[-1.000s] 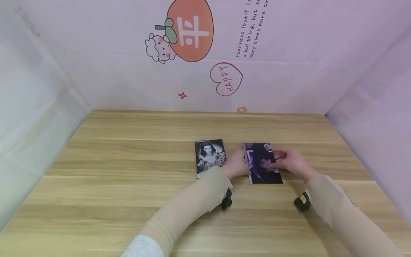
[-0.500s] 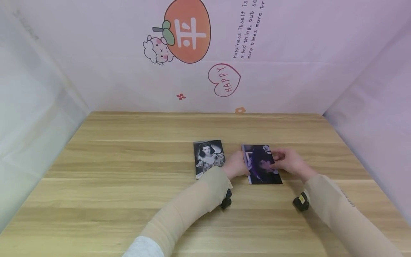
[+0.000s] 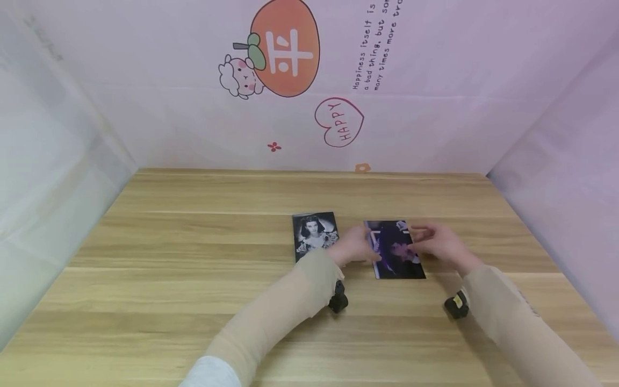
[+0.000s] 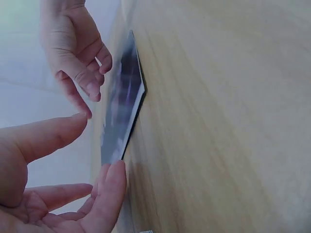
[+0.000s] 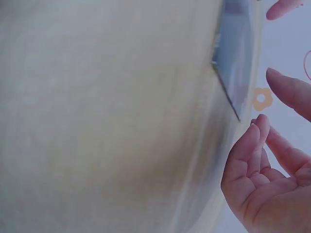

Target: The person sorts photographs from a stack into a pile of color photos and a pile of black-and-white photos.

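A dark photo card (image 3: 393,252) with a purple picture lies flat on the wooden table, right of centre in the head view. My left hand (image 3: 355,244) is at its left edge, thumb and fingers spread apart. In the left wrist view those fingertips are right at the end of the card (image 4: 121,97), and the thumb stands away from it. My right hand (image 3: 442,244) is beside the card's right edge, fingers loosely bent around nothing. A black-and-white photo card (image 3: 314,234) of a dark-haired person lies to the left, its lower part covered by my left wrist.
The wooden table (image 3: 169,279) stretches to a white back wall (image 3: 169,123) with cartoon prints and lettering. White side walls (image 3: 58,161) close in left and right. Small black cameras (image 3: 338,298) sit under both wrists.
My left hand has let go of the dark photo card's left edge and shifted slightly left, its fingers spreading. The right hand has barely moved. Both cards stay in place.
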Available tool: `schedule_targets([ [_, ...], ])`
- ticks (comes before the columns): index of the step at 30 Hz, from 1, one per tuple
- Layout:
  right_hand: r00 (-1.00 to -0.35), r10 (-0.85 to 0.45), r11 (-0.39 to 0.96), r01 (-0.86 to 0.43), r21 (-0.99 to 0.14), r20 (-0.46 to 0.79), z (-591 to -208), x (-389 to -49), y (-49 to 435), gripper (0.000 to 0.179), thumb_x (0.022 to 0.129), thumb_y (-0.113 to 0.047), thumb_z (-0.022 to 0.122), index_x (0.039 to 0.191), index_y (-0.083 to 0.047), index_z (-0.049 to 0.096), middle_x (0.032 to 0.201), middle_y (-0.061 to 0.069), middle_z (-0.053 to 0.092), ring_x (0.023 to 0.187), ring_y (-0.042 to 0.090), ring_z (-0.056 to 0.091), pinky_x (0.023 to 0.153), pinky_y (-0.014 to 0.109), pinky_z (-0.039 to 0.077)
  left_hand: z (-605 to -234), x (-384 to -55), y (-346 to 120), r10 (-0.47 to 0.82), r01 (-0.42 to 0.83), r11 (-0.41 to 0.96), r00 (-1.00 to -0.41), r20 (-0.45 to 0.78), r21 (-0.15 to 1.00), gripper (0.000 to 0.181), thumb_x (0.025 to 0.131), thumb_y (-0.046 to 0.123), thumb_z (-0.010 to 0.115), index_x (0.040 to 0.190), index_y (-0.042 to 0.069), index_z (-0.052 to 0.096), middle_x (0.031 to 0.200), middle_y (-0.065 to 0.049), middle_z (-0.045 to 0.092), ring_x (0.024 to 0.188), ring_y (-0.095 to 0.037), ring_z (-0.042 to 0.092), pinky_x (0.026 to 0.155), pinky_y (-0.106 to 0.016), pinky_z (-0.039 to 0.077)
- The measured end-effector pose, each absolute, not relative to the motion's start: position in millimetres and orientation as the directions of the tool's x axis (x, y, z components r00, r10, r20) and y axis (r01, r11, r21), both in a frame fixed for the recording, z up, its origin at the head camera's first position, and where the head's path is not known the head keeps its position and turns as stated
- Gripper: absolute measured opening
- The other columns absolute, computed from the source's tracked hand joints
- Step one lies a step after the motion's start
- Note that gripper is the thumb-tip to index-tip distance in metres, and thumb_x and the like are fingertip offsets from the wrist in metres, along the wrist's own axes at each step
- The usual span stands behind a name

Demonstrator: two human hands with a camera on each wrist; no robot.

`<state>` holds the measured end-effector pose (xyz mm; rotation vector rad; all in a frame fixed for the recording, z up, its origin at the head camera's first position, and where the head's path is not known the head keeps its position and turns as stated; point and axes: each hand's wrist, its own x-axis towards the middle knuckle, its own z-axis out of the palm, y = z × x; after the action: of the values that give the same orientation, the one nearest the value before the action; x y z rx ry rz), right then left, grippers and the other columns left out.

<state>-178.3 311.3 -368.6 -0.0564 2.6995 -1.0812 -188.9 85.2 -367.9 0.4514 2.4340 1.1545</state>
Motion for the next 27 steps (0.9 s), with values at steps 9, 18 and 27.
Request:
schedule_targets([
  [9,-0.971,-0.123,0.659,0.073,-0.748,-0.204,-356,-171,300,0.062,0.088,-0.02,0.067,0.138,0.006,0.041,0.126,0.032,0.054,0.112,0.038,0.056,0.09,0.039,0.049,-365,-184,79,0.466,0.084,0.465,-0.87,-0.163,0.881,0.061,0.078,0.009,0.074,0.133,-0.002,0.05,0.081,-0.002,0.059,0.059,-0.007,0.05,0.054,-0.016,0.044],
  [18,-0.975,-0.167,0.618,0.013,-0.786,-0.148,-353,-166,276,0.057,0.085,-0.019,0.069,0.132,0.006,0.048,0.117,0.028,0.058,0.101,0.028,0.06,0.076,0.024,0.051,-359,-174,61,0.448,0.06,0.399,-0.884,-0.137,0.915,0.053,0.081,0.016,0.073,0.13,0.005,0.055,0.107,-0.008,0.066,0.089,-0.014,0.06,0.068,-0.021,0.049],
  [27,-0.961,-0.227,0.536,0.011,-0.844,-0.157,-356,-162,257,0.051,0.086,-0.011,0.067,0.129,0.009,0.048,0.108,0.022,0.058,0.079,0.004,0.057,0.066,0.02,0.051,-360,-166,27,0.458,0.064,0.342,-0.882,-0.107,0.938,0.053,0.083,0.021,0.071,0.132,0.008,0.054,0.112,-0.009,0.064,0.101,-0.02,0.061,0.081,-0.027,0.053],
])
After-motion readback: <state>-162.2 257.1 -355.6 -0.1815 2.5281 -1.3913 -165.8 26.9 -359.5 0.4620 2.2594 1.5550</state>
